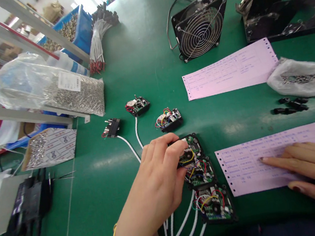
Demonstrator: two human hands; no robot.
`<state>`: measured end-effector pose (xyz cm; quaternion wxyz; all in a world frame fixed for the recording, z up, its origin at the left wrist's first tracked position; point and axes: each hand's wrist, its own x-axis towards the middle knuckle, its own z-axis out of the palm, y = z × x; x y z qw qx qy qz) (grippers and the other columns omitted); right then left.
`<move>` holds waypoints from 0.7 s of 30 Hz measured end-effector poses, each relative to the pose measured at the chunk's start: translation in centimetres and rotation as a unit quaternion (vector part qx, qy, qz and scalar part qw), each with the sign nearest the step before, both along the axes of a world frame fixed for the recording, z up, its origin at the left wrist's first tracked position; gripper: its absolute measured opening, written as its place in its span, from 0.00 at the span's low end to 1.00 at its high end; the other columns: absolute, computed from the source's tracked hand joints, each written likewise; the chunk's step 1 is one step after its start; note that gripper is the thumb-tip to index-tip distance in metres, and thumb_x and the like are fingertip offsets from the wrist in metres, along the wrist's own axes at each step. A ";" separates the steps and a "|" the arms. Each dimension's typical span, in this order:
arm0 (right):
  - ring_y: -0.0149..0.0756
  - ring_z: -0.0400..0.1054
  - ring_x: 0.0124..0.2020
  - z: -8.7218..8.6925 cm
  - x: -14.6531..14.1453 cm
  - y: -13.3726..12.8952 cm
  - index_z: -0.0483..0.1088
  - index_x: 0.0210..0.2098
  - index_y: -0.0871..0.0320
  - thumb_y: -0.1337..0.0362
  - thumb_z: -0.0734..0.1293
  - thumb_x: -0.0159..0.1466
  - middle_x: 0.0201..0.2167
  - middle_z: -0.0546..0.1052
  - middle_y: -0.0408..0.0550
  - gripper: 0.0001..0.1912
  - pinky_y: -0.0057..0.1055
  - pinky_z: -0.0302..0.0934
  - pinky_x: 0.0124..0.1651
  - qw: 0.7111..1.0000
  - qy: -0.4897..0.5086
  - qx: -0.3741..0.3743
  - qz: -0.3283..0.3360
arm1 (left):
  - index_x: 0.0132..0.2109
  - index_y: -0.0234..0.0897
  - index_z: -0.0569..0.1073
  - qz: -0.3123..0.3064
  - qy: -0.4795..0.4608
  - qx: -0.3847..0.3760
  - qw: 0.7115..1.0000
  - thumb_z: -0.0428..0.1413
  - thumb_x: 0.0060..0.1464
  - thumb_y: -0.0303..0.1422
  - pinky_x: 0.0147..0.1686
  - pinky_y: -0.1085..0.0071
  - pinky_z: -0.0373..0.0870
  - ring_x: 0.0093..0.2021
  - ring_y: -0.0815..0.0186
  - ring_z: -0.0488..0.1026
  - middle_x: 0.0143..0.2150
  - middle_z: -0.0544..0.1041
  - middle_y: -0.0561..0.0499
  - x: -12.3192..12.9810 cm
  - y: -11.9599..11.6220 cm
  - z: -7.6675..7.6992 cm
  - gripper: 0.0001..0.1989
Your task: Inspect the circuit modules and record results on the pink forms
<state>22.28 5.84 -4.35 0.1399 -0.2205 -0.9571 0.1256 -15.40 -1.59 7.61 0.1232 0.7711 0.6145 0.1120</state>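
Note:
My left hand (161, 172), with a gold bangle at the wrist, has its fingers bent over the topmost of several black-cased circuit units. Its fingertips touch the upper unit (192, 148); what they pinch, if anything, is hidden. Below it sit a middle unit (204, 173) and a lower unit (216, 205), with coloured wires inside and white cables running to the table's front edge. My right hand (314, 172) lies on a pink printed sheet (239, 161), index finger stretched out on the text. Three more small units stand farther back, one a board in a black case (169, 120).
A second pink sheet (227, 71), a metal-grilled fan (202, 29) and a bag of small parts (298, 76) lie farther back. Black fittings (293, 104) are at the right. Bagged metal pins (74, 92), a blue bin (83, 34) and a rack are at the left.

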 end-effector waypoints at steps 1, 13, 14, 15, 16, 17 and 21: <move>0.47 0.78 0.48 -0.1 0.0 0.0 0.49 0.76 0.45 0.57 0.57 0.73 0.55 0.80 0.46 0.33 0.46 0.75 0.51 1.000 -0.001 0.000 0.000 | 0.61 0.39 0.61 -0.003 -0.009 0.002 1.000 0.54 0.63 0.21 0.59 0.53 0.67 0.62 0.53 0.66 0.61 0.68 0.40 -0.1 0.1 -0.1 0.22; 0.43 0.79 0.45 1.2 -0.9 0.6 0.59 0.72 0.45 0.54 0.59 0.74 0.51 0.82 0.45 0.28 0.41 0.75 0.47 1.000 0.027 -0.014 -0.001 | 0.56 0.40 0.66 -0.009 0.008 -0.059 0.998 0.53 0.65 0.24 0.59 0.48 0.70 0.62 0.51 0.68 0.62 0.69 0.40 -0.5 1.4 -1.1 0.14; 0.43 0.79 0.45 1.5 -1.1 0.7 0.61 0.71 0.45 0.54 0.59 0.74 0.50 0.82 0.45 0.27 0.40 0.75 0.46 0.999 0.035 -0.022 -0.004 | 0.56 0.40 0.66 -0.009 0.005 -0.064 0.998 0.53 0.65 0.25 0.59 0.48 0.70 0.61 0.51 0.69 0.62 0.69 0.40 -0.6 1.6 -1.3 0.14; 0.43 0.79 0.44 1.7 -1.3 0.8 0.62 0.71 0.45 0.53 0.59 0.74 0.50 0.82 0.45 0.27 0.40 0.75 0.46 0.999 0.043 -0.030 -0.005 | 0.56 0.40 0.67 -0.008 0.000 -0.068 0.998 0.53 0.66 0.25 0.59 0.48 0.70 0.61 0.51 0.69 0.62 0.69 0.40 -0.7 1.8 -1.4 0.14; 0.43 0.79 0.44 2.0 -1.5 0.9 0.63 0.70 0.45 0.53 0.59 0.74 0.49 0.82 0.45 0.26 0.40 0.74 0.46 0.998 0.049 -0.038 -0.007 | 0.57 0.40 0.67 -0.006 -0.006 -0.069 0.998 0.52 0.66 0.25 0.61 0.48 0.69 0.63 0.52 0.68 0.63 0.69 0.40 -0.8 1.8 -1.3 0.14; 0.43 0.79 0.44 2.2 -1.7 1.0 0.64 0.69 0.45 0.53 0.60 0.74 0.49 0.83 0.45 0.26 0.40 0.74 0.46 0.997 0.055 -0.044 -0.008 | 0.57 0.40 0.67 -0.002 -0.011 -0.066 0.998 0.52 0.67 0.25 0.63 0.48 0.67 0.65 0.52 0.66 0.64 0.67 0.40 -0.8 1.8 -1.1 0.14; 0.44 0.79 0.44 2.8 -2.0 1.2 0.68 0.66 0.46 0.54 0.62 0.73 0.49 0.83 0.46 0.24 0.40 0.74 0.46 0.996 0.061 -0.058 -0.005 | 0.57 0.42 0.69 -0.020 -0.027 -0.070 0.997 0.52 0.68 0.29 0.63 0.52 0.67 0.63 0.55 0.67 0.63 0.71 0.43 0.0 0.5 1.0 0.12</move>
